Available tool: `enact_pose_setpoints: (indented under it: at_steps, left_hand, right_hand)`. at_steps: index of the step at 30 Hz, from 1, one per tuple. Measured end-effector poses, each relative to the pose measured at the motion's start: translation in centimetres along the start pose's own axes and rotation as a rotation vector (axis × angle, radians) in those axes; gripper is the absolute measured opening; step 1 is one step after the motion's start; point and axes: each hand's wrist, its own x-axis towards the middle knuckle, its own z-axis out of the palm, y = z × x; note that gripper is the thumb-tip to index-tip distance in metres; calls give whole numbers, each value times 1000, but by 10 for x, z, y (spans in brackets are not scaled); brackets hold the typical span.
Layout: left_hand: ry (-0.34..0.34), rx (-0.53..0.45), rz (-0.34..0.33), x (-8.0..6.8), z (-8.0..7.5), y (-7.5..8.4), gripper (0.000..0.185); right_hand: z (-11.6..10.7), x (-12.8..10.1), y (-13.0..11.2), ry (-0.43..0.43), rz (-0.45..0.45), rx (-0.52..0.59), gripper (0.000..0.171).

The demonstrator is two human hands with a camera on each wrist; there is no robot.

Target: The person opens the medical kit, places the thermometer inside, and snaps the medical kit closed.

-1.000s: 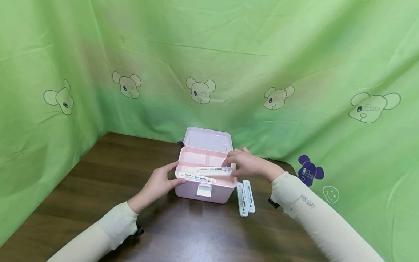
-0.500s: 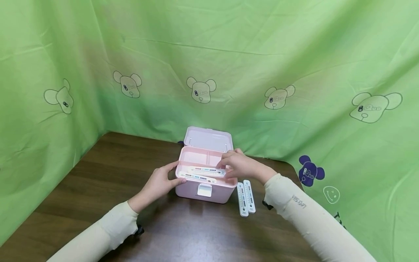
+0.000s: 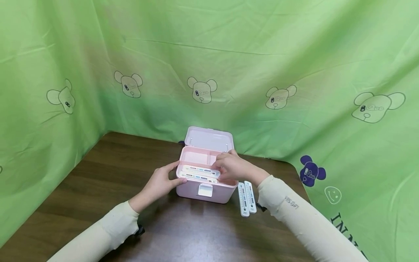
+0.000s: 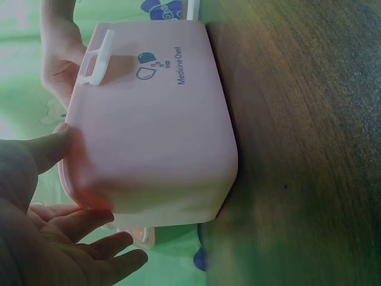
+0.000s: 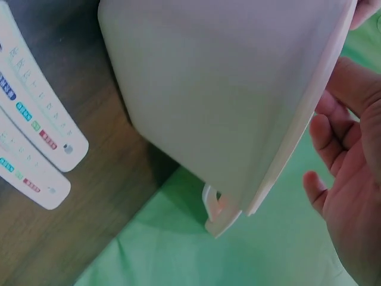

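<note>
A pink medicine chest [image 3: 190, 190] stands with its lid [image 3: 209, 137] raised; "Medicine Chest" is printed on its front in the left wrist view. My left hand [image 3: 159, 183] holds its front left corner, thumb at the front rim and fingers along the side. Two white strip thermometers lie side by side in the tray's front compartment, a front thermometer [image 3: 199, 177] and a rear thermometer [image 3: 200, 170]. Reaching over the right rim, my right hand [image 3: 233, 167] pinches the rear one's right end. Its fingertips are partly hidden behind the chest wall in the right wrist view.
Two more white thermometers, a left one [image 3: 243, 199] and a right one [image 3: 250, 197], lie on the brown wooden table [image 3: 157, 233] beside the chest. A green curtain [image 3: 209, 54] with bear drawings hangs behind. The tray's back compartments [image 3: 194, 156] are bare.
My right hand has moved left and slightly down, bringing the rear thermometer left until it lies alongside the front one. My left hand and the chest have stayed in place.
</note>
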Motion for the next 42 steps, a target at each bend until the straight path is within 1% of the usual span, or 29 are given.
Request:
enact_pose_setpoints:
  at_steps: [5, 9, 15, 18, 22, 27, 31, 38, 42]
  left_hand:
    - [-6, -5, 6, 0, 1, 0, 77]
    - [-6, -9, 4, 0, 0, 0, 77]
    - [1, 4, 3, -2, 2, 0, 78]
    - [-1, 12, 1, -3, 2, 0, 78]
    - [1, 5, 1, -4, 2, 2, 78]
    - [7, 23, 3, -5, 1, 5, 76]
    - [-10, 41, -9, -4, 0, 6, 76]
    - [-70, 74, 16, 0, -3, 7, 84]
    - [-87, 72, 18, 4, -2, 6, 88]
  right_hand:
    - [3, 2, -7, 11, 44, -2, 39]
    - [7, 3, -12, 45, 71, -37, 36]
    - [15, 2, -18, 91, 98, -42, 33]
    - [16, -1, -21, 111, 114, -48, 32]
    - [14, -7, -24, 143, 109, -61, 27]
    - [14, -21, -24, 193, 115, -24, 23]
    - [15, -34, -21, 260, 138, 23, 22]
    - [16, -62, -9, 428, 213, 134, 24]
    - [18, -78, -5, 507, 260, 199, 25]
